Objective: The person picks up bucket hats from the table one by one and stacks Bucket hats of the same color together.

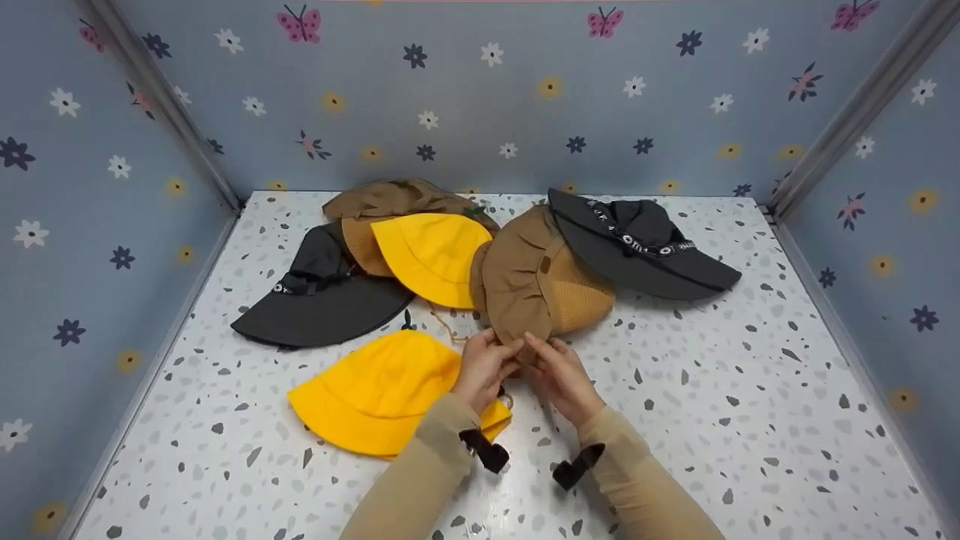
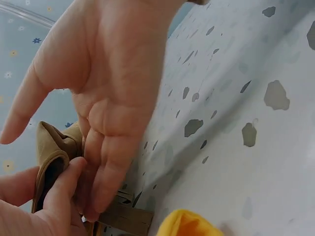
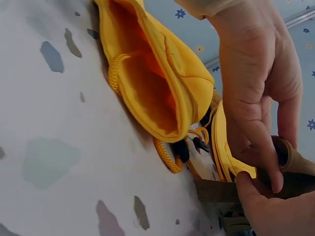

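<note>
The right hand (image 1: 562, 379) pinches the soft edge of the brown hat (image 1: 517, 281) between thumb and fingers. The left hand (image 1: 484, 367) has its thumb spread wide and its fingers nearly straight. Those fingers seem to touch the same edge, right by the right fingertips, but some tips are hidden. The brown hat is just past both hands, near the middle of the table (image 1: 720, 420), with its woven tan top (image 1: 577, 296) on the right.

To work on this edge well, I think a light pinch is best. The cloth looks floppy, so pulling hard could make new folds. One hand can hold while the other smooths a bit at a time.

The left sleeve (image 1: 435, 442) goes over the front yellow hat (image 1: 375, 390), so that arm could bump it. Farther out, another yellow hat (image 1: 435, 255) is beside the brown hat on the left. A dark hat (image 1: 645, 259) overlaps it on the right. Another dark hat (image 1: 337, 307) and a second brown hat (image 1: 397, 196) are over to the left.
</note>
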### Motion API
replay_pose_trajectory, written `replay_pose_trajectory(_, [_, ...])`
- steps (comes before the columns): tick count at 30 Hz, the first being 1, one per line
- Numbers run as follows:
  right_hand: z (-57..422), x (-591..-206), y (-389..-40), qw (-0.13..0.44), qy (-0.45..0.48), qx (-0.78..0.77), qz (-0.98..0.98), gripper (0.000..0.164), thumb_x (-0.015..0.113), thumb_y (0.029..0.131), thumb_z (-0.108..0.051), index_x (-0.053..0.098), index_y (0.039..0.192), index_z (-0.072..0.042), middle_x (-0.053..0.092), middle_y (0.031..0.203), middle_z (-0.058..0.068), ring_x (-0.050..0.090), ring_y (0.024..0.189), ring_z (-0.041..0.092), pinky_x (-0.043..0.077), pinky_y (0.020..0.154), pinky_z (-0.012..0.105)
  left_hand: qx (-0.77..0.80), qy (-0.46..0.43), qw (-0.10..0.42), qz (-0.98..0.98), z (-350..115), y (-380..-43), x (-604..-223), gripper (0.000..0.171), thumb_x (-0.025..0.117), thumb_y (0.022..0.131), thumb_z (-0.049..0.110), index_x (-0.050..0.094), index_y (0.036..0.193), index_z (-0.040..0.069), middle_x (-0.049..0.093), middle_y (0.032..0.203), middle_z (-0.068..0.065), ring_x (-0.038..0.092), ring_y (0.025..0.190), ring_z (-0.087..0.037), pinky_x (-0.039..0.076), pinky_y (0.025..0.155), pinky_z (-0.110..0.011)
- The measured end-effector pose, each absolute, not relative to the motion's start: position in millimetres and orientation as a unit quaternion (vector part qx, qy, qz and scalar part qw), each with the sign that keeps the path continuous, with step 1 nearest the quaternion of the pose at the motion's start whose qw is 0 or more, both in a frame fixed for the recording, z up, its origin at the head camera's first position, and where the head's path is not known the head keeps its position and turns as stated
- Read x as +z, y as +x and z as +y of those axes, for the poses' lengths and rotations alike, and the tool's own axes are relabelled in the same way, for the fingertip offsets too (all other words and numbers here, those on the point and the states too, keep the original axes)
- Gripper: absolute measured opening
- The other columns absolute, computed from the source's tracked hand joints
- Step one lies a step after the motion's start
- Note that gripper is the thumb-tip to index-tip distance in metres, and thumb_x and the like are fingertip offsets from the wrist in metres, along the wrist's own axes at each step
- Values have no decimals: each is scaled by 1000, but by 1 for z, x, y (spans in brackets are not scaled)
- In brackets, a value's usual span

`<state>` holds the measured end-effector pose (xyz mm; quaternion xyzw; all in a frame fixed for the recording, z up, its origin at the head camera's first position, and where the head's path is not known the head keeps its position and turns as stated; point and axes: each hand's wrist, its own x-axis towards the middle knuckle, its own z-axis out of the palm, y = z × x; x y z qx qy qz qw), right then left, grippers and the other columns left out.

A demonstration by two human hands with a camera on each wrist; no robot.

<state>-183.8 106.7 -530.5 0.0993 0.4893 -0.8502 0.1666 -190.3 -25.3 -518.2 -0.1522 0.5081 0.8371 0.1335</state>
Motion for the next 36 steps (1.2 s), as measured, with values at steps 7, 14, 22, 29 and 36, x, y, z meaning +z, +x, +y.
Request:
replay_pose_trajectory(7, [104,-526,-198,127,151,-868,457,22,59,99,-15,45,112,-3,59,95,1,58,81,8,49,72,19,842,-150,145,497,-21,-187,-519,42,60,95,-2,52,137,-3,59,133,-20,66,103,-19,57,92,-34])
replay_pose_trajectory(14, [107,-524,-205,113,144,-892,414,30,55,103,-26,53,122,-3,65,113,-1,62,103,8,52,89,20,846,-145,150,491,-18,-184,-520,45,60,95,-2,50,138,-3,57,135,-20,65,107,-21,56,94,-36])
replay_pose_trajectory(22, [108,-524,-206,100,168,-879,436,36,57,100,-11,41,131,-1,58,119,4,61,101,7,53,84,17,843,-143,143,499,-17,-183,-521,42,61,94,-3,50,135,-6,59,131,-21,65,104,-20,56,94,-35])
replay_pose_trajectory(29, [109,-524,-207,85,186,-873,444,50,54,97,2,29,140,3,48,131,14,58,107,15,55,85,22,827,-154,144,521,-16,-182,-520,41,63,93,-2,54,132,-5,59,130,-19,62,102,-18,53,99,-36])
replay_pose_trajectory(36, [112,-518,-210,74,177,-885,424,44,50,96,8,31,135,-2,46,133,14,57,110,17,56,88,25,839,-148,147,503,-17,-181,-518,47,64,95,6,46,136,-3,55,134,-21,65,106,-24,52,100,-41])
